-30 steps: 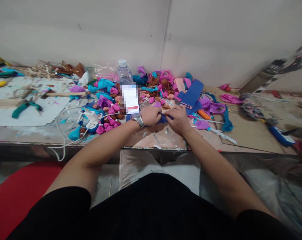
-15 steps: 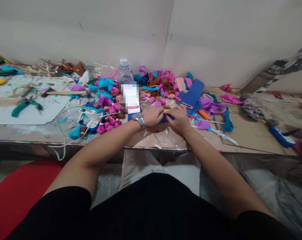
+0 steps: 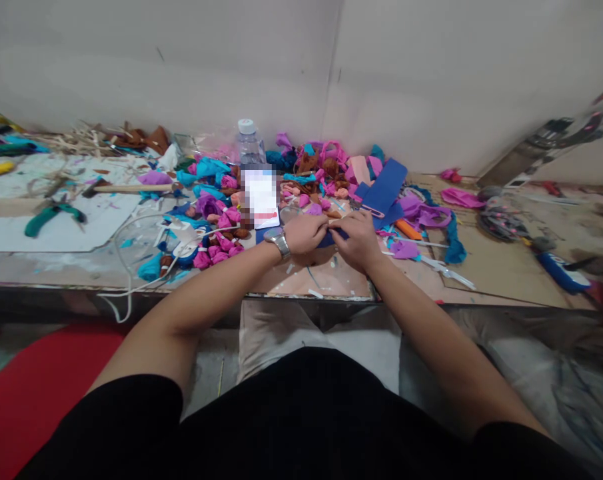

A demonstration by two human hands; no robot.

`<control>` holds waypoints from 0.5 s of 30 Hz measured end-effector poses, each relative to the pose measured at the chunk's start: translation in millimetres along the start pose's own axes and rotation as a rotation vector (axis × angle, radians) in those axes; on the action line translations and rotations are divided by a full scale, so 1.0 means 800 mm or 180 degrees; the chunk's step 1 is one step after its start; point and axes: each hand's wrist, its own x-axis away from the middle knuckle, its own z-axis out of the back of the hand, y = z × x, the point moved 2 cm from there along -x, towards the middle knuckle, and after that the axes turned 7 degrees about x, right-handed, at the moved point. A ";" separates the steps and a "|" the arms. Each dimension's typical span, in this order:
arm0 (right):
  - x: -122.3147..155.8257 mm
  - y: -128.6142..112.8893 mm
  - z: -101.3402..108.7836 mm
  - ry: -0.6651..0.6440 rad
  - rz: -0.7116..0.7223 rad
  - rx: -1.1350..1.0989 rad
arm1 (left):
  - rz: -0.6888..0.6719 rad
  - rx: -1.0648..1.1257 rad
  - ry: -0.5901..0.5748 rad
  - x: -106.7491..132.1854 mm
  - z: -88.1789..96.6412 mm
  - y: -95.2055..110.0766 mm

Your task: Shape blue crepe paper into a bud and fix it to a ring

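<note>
My left hand [image 3: 305, 232], with a metal watch on its wrist, is closed at the middle of the workbench. Its fingers meet those of my right hand [image 3: 356, 239], which is closed too, in a pinch. Between and beneath both hands shows a dark blue strip [image 3: 326, 240], seemingly crepe paper; my fingers hide most of it and whatever small part they pinch. Just beyond my right hand lies a wider dark blue piece [image 3: 386, 187]. A lit phone [image 3: 265, 200] leans behind my left hand, partly blurred out.
Crumpled pink, purple, blue and brown pieces [image 3: 216, 200] heap around the phone and a plastic bottle [image 3: 250, 145]. Leftward are green-handled pliers [image 3: 44, 220], a hammer [image 3: 131, 189] and a white cable [image 3: 126, 293]. An orange-handled tool [image 3: 408, 230] and cardboard [image 3: 481, 267] lie rightward.
Almost nothing differs. My hands stay together over the blue strip, with only a very slight shift of the fingers and of the camera's view.
</note>
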 end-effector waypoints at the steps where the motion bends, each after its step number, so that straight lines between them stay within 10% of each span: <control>1: 0.000 0.000 0.000 -0.0013 -0.0018 0.0002 | 0.0011 0.0003 -0.0016 0.000 0.000 0.000; 15: -0.001 0.004 -0.005 -0.0104 -0.0115 0.0040 | 0.0030 -0.0148 0.0000 -0.002 -0.002 0.001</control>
